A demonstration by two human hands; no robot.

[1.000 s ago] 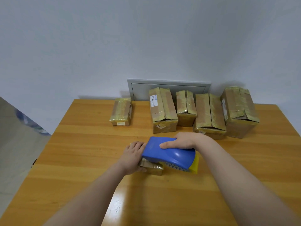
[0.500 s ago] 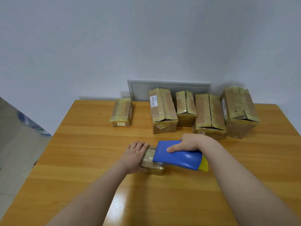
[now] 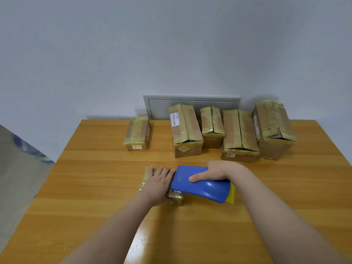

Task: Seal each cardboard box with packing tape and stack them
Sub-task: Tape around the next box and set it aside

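Observation:
A small cardboard box [image 3: 144, 178] wrapped in yellowish tape lies on the wooden table [image 3: 95, 187] at its middle. My left hand [image 3: 158, 185] lies over the box and holds it down, with the thumb at its near side. My right hand [image 3: 215, 171] grips a blue tape dispenser [image 3: 200, 189] with a yellow rear part. The dispenser's front end sits over the right part of the box, close against my left hand's fingers. Most of the box is hidden under the hand and the dispenser.
Along the far edge stand taped boxes: a small one [image 3: 136, 133] at the left and several larger ones [image 3: 185, 130] [image 3: 211, 126] [image 3: 240, 135] [image 3: 273, 128] side by side at the right. A grey wall panel [image 3: 158, 106] is behind them. The floor drops off at the left.
The dispenser slid right along the box, then came back left toward my left hand. My left hand stayed on the box, whose left end now shows beyond it.

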